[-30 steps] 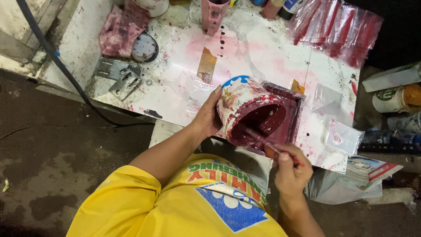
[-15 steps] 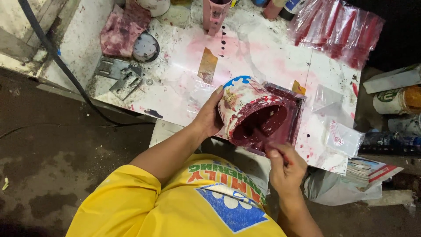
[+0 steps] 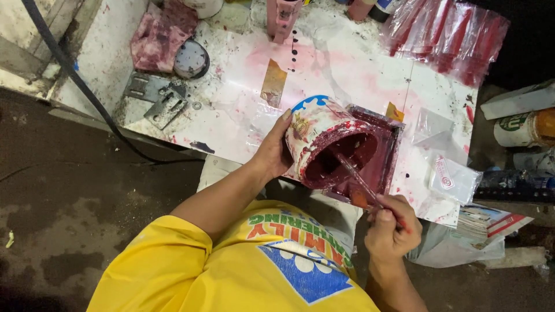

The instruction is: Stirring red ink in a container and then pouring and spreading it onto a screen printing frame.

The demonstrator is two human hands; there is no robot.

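Half a second ago our right hand [image 3: 388, 230] sat close under the rim with the stick [image 3: 359, 184] barely showing; now the hand has drawn back toward five o'clock and the stick reaches deep into the paint can [image 3: 324, 147], so we judge the stirring or scraping inside is under way. Our left hand [image 3: 272, 151] still wraps the can's wall at nine o'clock, fingers curled around it, while the right pinches the stick's end. The can lies tilted, mouth toward us, on the stained white table [image 3: 231, 115], its inside coated dark red, its outer label smeared.
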